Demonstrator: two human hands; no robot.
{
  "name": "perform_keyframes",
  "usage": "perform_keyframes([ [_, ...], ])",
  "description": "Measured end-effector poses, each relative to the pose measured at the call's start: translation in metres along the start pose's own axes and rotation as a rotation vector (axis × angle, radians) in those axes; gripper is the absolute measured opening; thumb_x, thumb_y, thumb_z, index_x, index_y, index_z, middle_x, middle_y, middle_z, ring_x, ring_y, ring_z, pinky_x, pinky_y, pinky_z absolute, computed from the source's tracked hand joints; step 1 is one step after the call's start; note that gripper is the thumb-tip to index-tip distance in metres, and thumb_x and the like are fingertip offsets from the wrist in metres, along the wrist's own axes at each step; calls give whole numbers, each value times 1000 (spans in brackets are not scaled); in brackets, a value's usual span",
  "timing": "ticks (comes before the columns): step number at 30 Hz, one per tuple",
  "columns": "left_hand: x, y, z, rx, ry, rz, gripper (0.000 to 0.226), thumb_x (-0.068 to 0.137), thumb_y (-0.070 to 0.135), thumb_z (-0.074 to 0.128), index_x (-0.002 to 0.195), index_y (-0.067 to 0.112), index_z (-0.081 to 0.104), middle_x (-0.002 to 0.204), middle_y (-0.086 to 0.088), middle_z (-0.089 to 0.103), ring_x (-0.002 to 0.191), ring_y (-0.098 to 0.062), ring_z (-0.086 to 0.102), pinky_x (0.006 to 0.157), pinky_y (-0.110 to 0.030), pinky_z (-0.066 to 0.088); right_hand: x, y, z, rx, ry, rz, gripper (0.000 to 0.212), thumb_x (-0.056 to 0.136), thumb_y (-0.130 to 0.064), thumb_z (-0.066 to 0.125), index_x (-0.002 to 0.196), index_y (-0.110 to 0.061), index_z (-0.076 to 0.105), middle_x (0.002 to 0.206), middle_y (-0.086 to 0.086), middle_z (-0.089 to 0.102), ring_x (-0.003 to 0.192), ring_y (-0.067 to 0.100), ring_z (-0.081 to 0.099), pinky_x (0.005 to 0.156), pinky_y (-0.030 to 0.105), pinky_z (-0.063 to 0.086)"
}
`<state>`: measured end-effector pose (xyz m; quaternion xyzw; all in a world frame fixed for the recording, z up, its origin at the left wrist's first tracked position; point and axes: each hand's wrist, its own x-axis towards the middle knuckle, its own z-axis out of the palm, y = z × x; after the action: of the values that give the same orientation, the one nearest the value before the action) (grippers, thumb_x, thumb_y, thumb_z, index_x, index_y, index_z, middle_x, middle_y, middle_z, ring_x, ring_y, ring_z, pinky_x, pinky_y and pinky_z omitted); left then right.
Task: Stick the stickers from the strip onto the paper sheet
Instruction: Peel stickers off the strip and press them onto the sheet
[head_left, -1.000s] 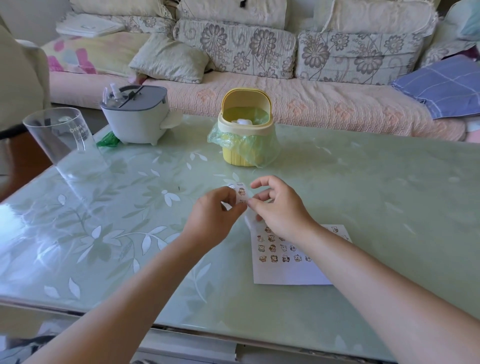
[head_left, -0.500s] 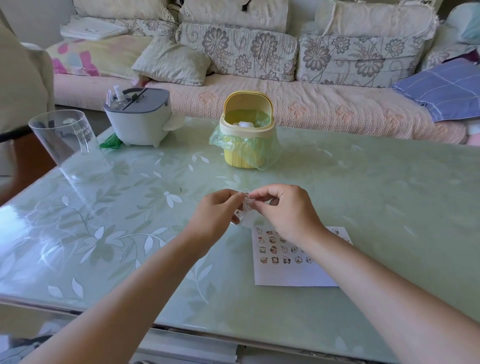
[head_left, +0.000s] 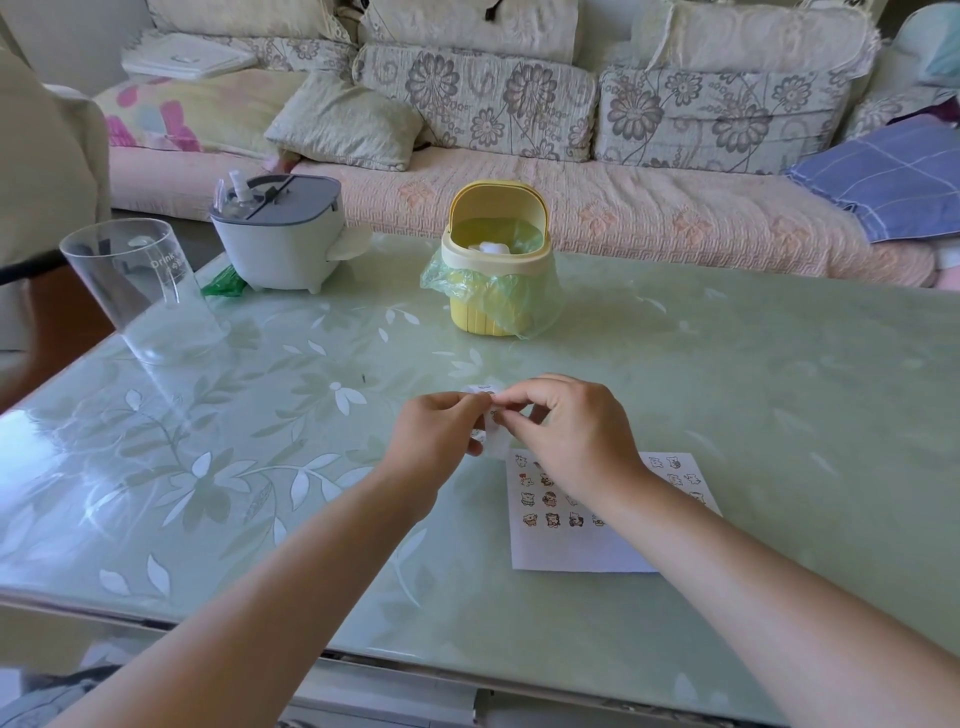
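A small white sticker strip (head_left: 492, 435) is held up above the table between both hands. My left hand (head_left: 434, 439) pinches its left side. My right hand (head_left: 569, 434) pinches at the strip's top edge with thumb and forefinger. The white paper sheet (head_left: 566, 548) lies flat on the table just below and right of the hands, with several small animal stickers on it. My right forearm covers part of the sheet.
A yellow mini bin (head_left: 496, 260) with a green bag stands behind the hands. A grey-lidded white container (head_left: 280, 236) and a clear plastic cup (head_left: 135, 288) stand at the far left. The green glass table (head_left: 779, 389) ends close to me; a sofa runs behind.
The right fingers, spread a second ago, have curled onto the strip's top edge. Both hands stay together above the table, and the strip now hangs lower between them.
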<state>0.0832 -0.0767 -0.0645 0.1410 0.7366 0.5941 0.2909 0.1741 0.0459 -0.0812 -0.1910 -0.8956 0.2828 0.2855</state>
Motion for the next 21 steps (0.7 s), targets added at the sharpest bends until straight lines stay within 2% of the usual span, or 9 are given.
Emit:
perform_keyframes([
  [2, -1, 0, 1, -7, 4, -17, 20, 93, 30, 60, 84, 20, 75, 67, 11, 67, 60, -11, 59, 50, -17, 37, -1, 0, 1, -11, 9, -10, 9, 84, -29, 78, 90, -35, 78, 81, -19, 70, 68, 5, 62, 65, 27, 52],
  [5, -3, 1, 1, -12, 15, -29, 20, 93, 28, 60, 81, 20, 74, 60, 14, 67, 59, -10, 58, 45, -12, 35, -1, 0, 2, -42, 7, -51, 10, 83, -26, 78, 88, -34, 78, 79, -19, 66, 65, 7, 60, 62, 26, 50],
  [9, -4, 1, 0, 3, 22, -32, 20, 92, 27, 60, 80, 19, 74, 58, 15, 66, 61, -11, 57, 47, -16, 35, -2, -2, 2, -60, 0, -83, 6, 84, -28, 77, 85, -33, 75, 79, -21, 64, 63, 6, 57, 60, 26, 48],
  [14, -5, 3, -1, -40, 17, -39, 19, 90, 26, 62, 74, 19, 72, 60, 11, 65, 58, -11, 56, 41, -10, 35, -2, 0, 2, -45, 16, -88, 15, 86, -30, 75, 99, -38, 76, 76, -24, 62, 64, 4, 56, 58, 16, 40],
  [17, -5, 5, -2, -44, 10, -78, 18, 88, 27, 62, 74, 19, 71, 59, 12, 65, 63, -13, 60, 49, -18, 36, -3, 2, 2, -80, 78, -151, 12, 84, -29, 79, 94, -36, 79, 72, -27, 58, 60, -3, 51, 55, 11, 33],
  [21, -2, 3, -3, -56, 5, -134, 18, 87, 29, 62, 72, 19, 68, 65, 9, 68, 65, -14, 62, 55, -25, 31, -6, 0, 3, -127, 162, -323, 7, 84, -26, 75, 88, -28, 80, 83, -13, 70, 63, 3, 57, 51, 22, 45],
])
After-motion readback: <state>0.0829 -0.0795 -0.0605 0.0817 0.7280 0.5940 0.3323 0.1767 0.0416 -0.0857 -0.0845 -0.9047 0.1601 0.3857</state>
